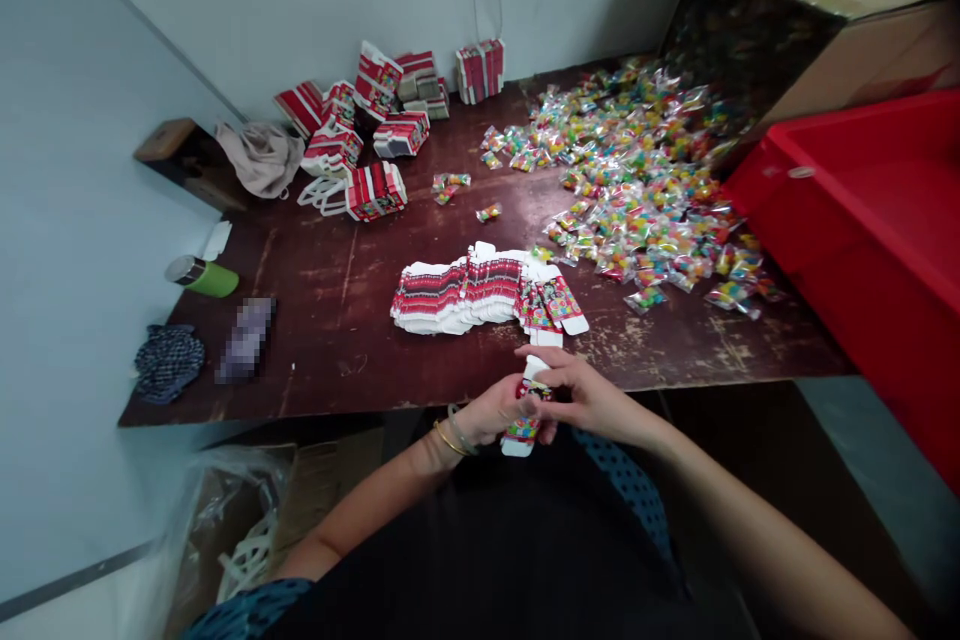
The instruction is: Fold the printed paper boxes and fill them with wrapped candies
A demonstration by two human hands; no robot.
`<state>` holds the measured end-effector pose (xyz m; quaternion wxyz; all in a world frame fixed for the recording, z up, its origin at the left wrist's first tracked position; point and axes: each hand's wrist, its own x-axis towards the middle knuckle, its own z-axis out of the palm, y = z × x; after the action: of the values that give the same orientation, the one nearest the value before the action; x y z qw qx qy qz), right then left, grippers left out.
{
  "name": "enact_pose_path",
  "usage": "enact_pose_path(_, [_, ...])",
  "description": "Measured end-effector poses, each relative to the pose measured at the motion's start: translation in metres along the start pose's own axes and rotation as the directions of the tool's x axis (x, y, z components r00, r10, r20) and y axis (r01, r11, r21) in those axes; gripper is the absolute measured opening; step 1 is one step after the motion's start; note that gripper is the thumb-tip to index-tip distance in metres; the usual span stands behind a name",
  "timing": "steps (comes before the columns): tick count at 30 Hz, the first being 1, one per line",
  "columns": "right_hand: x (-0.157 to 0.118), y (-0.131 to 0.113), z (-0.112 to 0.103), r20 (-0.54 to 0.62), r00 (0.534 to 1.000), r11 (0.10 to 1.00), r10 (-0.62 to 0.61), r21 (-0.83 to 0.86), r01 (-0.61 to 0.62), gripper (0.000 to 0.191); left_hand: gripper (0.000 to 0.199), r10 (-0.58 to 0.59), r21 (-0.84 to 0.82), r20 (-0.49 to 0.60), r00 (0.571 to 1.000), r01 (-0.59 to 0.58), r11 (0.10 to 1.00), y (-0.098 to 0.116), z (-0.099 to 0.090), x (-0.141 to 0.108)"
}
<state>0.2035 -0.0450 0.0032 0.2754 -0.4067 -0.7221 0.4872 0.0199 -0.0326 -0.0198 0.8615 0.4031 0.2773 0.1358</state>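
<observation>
Head view: left hand (pixel 491 412) and right hand (pixel 596 405) both have a closed grip on a small printed carton (pixel 520 432), near the surface (pixel 420 380) edge. Risks: uneven squeeze likely creases thin card; a knuckle bump could skew the fanned carton row (pixel 491 292).

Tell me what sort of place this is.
Probably a small packing workshop: there's a heap of wrapped candies, a row of flat cartons and a large red bin.
</observation>
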Motion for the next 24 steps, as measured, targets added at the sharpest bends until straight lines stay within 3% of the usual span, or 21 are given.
enact_pose_path(3, [-0.007, 0.001, -0.013, 0.108, 0.994, 0.999, 0.015, 0.045, -0.020, 0.017, 0.053, -0.086, 0.162, 0.017, 0.996, 0.082, 0.983, 0.000, 0.006, 0.004])
enact_pose_path(5, [-0.013, 0.004, -0.010, 0.017, 0.999, 1.000, 0.030, 0.007, -0.030, 0.014, 0.046, -0.080, 0.255, -0.126, 0.989, 0.110, 0.961, -0.004, 0.007, 0.008])
enact_pose_path(8, [-0.022, 0.009, 0.006, -0.157, 0.983, 0.995, 0.092, -0.009, -0.095, 0.013, 0.040, 0.023, 0.338, -0.335, 0.942, 0.098, 0.936, -0.014, 0.007, 0.012])
enact_pose_path(12, [-0.038, 0.008, 0.018, -0.215, 0.951, 0.973, 0.223, 0.106, -0.204, 0.015, 0.032, 0.159, 0.413, -0.333, 0.930, -0.008, 0.911, -0.024, 0.012, 0.007])
enact_pose_path(15, [-0.050, 0.006, 0.017, -0.224, 0.917, 0.908, 0.331, 0.339, -0.245, 0.031, 0.046, 0.295, 0.392, -0.403, 0.866, -0.127, 0.911, -0.025, 0.018, -0.003])
enact_pose_path(17, [-0.056, 0.010, 0.019, -0.171, 0.887, 0.769, 0.429, 0.585, -0.259, 0.030, 0.048, 0.311, 0.383, -0.405, 0.860, -0.150, 0.911, -0.025, 0.021, -0.008])
enact_pose_path(20, [-0.064, 0.022, 0.029, 0.029, 0.848, 0.385, 0.528, 0.883, -0.270, 0.027, 0.038, 0.289, 0.417, -0.307, 0.907, -0.145, 0.897, -0.028, 0.022, -0.015])
enact_pose_path(22, [-0.068, 0.029, 0.037, 0.151, 0.832, 0.133, 0.534, 0.957, -0.259, 0.028, 0.034, 0.271, 0.442, -0.256, 0.928, -0.136, 0.886, -0.031, 0.020, -0.021])
enact_pose_path(24, [-0.069, 0.032, 0.043, 0.214, 0.834, -0.006, 0.509, 0.969, -0.245, 0.031, 0.033, 0.252, 0.465, -0.237, 0.938, -0.118, 0.877, -0.033, 0.018, -0.027])
